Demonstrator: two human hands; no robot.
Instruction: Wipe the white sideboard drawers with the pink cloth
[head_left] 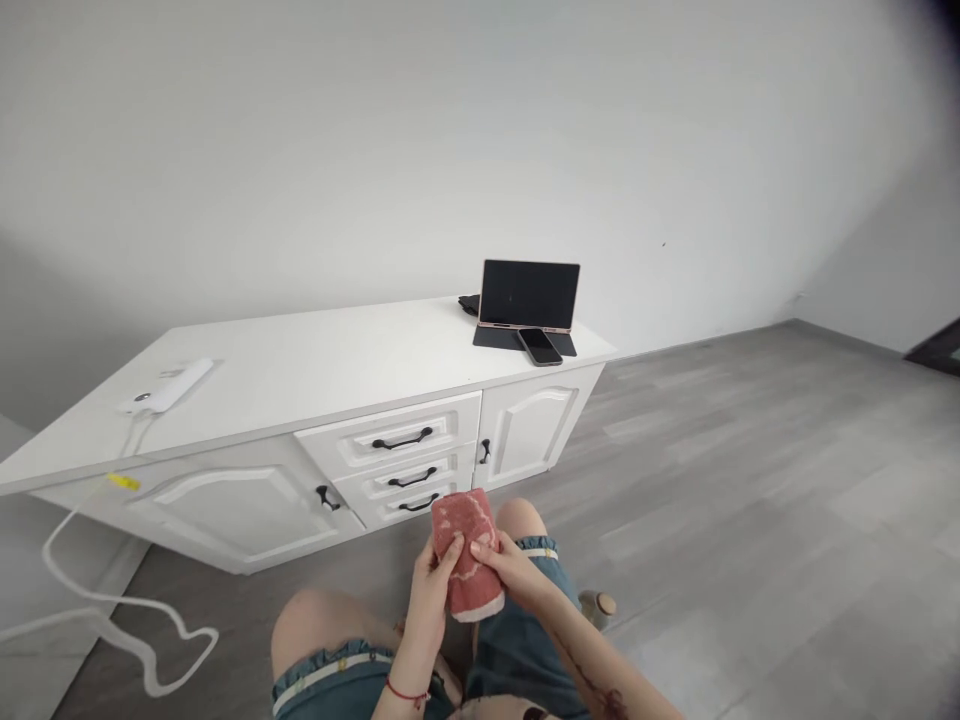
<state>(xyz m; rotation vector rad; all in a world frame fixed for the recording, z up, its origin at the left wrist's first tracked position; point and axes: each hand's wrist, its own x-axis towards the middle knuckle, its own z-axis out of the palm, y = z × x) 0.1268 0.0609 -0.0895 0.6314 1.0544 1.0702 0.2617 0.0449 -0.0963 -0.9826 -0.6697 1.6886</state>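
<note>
A folded red towel [474,597] with a pale pattern and a whitish lower edge is held up over my lap, between my knees. My left hand [433,578] grips its left side, thumb laid across the front. From the right, my right hand [511,568] pinches the same towel with its thumb near the middle. Both thumbs lie close together on the cloth, while most of the other fingers are hidden behind it.
In front stands a white cabinet [322,365] with drawers and black handles. On it are a propped tablet [529,294], a phone [540,347], a black item [469,304] and a white power strip [180,386], its cable trailing down left. A corked jar [598,608] stands beside my right leg.
</note>
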